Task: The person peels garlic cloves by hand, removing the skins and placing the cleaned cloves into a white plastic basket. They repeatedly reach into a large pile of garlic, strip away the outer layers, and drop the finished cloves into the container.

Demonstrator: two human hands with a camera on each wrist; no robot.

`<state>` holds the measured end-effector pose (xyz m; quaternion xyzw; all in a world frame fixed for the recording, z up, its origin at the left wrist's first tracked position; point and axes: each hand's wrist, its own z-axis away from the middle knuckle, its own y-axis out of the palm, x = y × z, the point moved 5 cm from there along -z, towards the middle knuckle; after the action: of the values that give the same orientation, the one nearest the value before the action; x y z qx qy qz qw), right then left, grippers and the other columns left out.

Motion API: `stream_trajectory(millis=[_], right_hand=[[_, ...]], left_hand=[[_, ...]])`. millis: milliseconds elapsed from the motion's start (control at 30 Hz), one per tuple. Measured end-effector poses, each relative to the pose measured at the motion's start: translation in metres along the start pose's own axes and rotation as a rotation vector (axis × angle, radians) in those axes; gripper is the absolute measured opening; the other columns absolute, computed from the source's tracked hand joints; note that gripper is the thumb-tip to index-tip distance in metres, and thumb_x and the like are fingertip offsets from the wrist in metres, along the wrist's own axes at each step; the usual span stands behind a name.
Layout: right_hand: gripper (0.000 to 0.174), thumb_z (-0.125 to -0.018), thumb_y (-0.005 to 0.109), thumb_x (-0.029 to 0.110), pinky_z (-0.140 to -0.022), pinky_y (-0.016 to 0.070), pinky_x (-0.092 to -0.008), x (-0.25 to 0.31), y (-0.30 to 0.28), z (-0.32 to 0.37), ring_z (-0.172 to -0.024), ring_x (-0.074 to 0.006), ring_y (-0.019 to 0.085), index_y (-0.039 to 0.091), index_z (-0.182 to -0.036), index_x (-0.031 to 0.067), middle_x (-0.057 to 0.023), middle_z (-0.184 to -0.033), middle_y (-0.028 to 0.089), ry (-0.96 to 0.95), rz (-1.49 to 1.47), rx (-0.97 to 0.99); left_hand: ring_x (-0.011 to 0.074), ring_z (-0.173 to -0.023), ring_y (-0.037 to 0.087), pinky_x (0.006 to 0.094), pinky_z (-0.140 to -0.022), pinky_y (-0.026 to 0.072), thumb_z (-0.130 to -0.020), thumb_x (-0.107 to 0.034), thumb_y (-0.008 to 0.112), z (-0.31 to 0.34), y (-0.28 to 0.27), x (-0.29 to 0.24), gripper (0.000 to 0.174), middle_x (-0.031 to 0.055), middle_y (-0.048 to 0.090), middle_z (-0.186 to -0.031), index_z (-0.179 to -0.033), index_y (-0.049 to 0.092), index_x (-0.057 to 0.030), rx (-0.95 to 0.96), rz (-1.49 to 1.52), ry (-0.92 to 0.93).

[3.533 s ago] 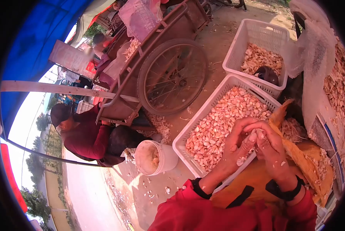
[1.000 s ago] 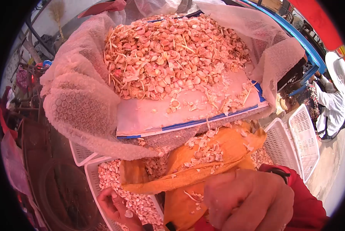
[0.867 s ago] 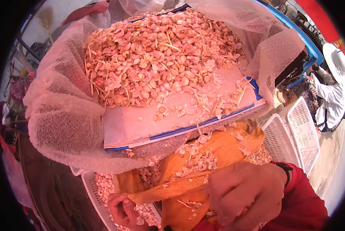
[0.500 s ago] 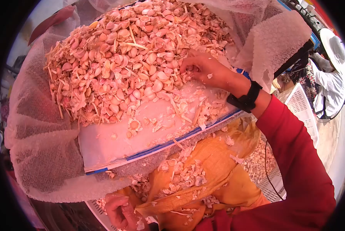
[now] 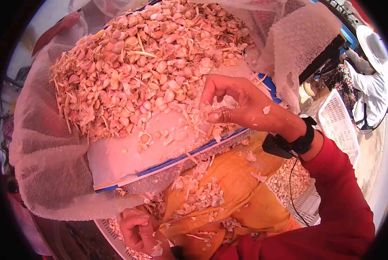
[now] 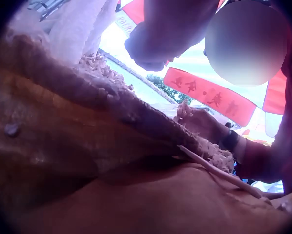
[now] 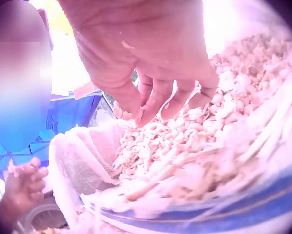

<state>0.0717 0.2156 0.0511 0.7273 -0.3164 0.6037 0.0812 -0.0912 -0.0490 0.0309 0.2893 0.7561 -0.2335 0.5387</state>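
A big heap of unpeeled garlic cloves (image 5: pixel 150 60) lies on a white sheet (image 5: pixel 124 158) edged in blue. My right hand (image 5: pixel 220 104) hovers at the heap's near edge, fingers curled, pinching a garlic clove (image 7: pixel 129 114) among loose skins. A black strap (image 5: pixel 289 143) sits on that wrist. My left hand (image 5: pixel 137 225) is low beside the orange cloth (image 5: pixel 233 190) on my lap, fingers curled; what it holds is unclear. In the right wrist view the left hand (image 7: pixel 21 187) shows small and blurred. The left wrist view is mostly blurred cloth, with the right hand (image 6: pixel 195 122) beyond.
Bubble wrap (image 5: pixel 51 173) drapes round the heap's left and far right. Skins litter the orange cloth. A white slotted basket (image 5: pixel 306 203) holding peeled cloves sits under my right arm, an empty basket (image 5: pixel 336 125) beyond it. A person in white (image 5: pixel 371 69) stands at the far right.
My right hand rose from my lap to the heap, took hold among the cloves, and has now drawn back toward the sheet's edge. The left hand stayed low by the cloth.
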Motion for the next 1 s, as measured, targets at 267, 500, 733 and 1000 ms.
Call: stream_trajectory(millis=[267, 500, 733, 1000], right_hand=[[0.013, -0.080, 0.068, 0.008, -0.057, 0.0394, -0.0326, 0.144, 0.041, 0.050, -0.069, -0.0222, 0.057, 0.059, -0.077, -0.0016, -0.0127, -0.077, 0.062, -0.344, -0.423, 0.268], [0.016, -0.081, 0.067, 0.013, -0.061, 0.0393, -0.0317, 0.151, 0.041, 0.059, -0.073, -0.0219, 0.054, 0.059, -0.084, -0.0008, -0.0120, -0.080, 0.059, -0.367, -0.323, 0.253], [0.028, -0.084, 0.066, 0.021, -0.072, 0.0413, -0.0337, 0.062, 0.052, 0.040, -0.084, -0.0225, 0.054, 0.060, -0.101, -0.0005, -0.0114, -0.090, 0.058, -0.270, -0.076, 0.238], [0.022, -0.087, 0.059, 0.013, -0.070, 0.0415, -0.0334, 0.002, 0.011, -0.010, -0.084, -0.0241, 0.052, 0.058, -0.107, 0.0039, -0.0090, -0.094, 0.052, -0.138, 0.413, -0.029]], left_hand=[[0.0115, -0.068, 0.042, 0.0243, -0.063, 0.0368, -0.083, -0.005, 0.058, 0.002, 0.015, 0.006, 0.010, 0.0070, 0.048, -0.077, -0.088, 0.050, -0.0011, 0.337, 0.199, 0.086], [0.0127, -0.049, 0.045, 0.0290, -0.039, 0.0390, -0.086, -0.006, 0.059, 0.005, 0.035, 0.004, 0.016, 0.0112, 0.054, -0.077, -0.098, 0.051, 0.0015, 0.508, 0.280, 0.047], [0.0134, -0.064, 0.048, 0.0246, -0.049, 0.0390, -0.095, -0.028, 0.047, -0.002, 0.107, 0.004, 0.028, 0.0101, 0.056, -0.086, -0.104, 0.051, -0.0012, 0.043, 0.932, -1.062], [0.0146, -0.058, 0.038, 0.0264, -0.043, 0.0370, -0.094, -0.020, 0.044, -0.006, 0.096, 0.053, 0.016, 0.0056, 0.042, -0.077, -0.088, 0.045, -0.0060, 0.119, 1.404, -1.043]])
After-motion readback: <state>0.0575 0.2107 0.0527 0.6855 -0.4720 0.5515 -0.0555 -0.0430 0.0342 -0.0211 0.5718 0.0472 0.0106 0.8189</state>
